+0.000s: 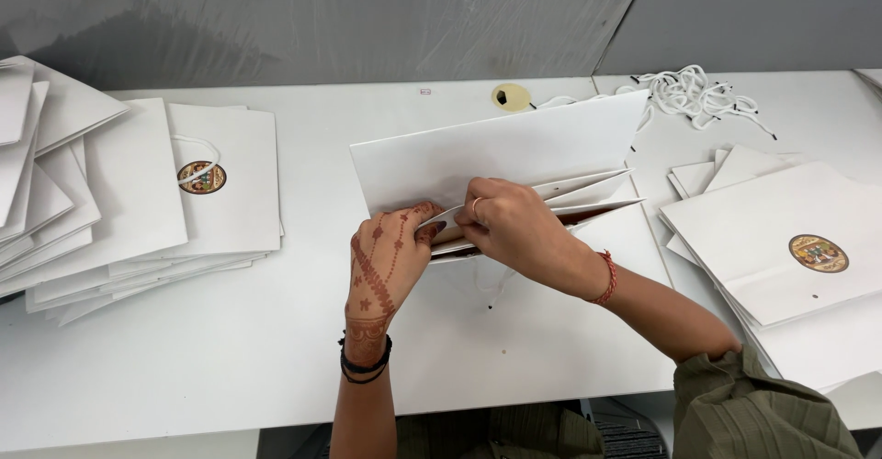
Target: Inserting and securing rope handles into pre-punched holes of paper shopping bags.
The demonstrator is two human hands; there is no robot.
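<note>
Your left hand [390,257] and right hand [505,225] pinched the open white paper bag [496,151]; finished bag stack [156,202] lay left, cords [694,91] unused far right.

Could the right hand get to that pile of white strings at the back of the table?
Probably yes. The right hand is busy pinching the white paper bag, but the white strings lie in the open beyond it, with only bare table between. It would have to let go first.

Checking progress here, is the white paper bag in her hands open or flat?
Partly open: the bag lies with its mouth edges spread apart under both hands.
</note>
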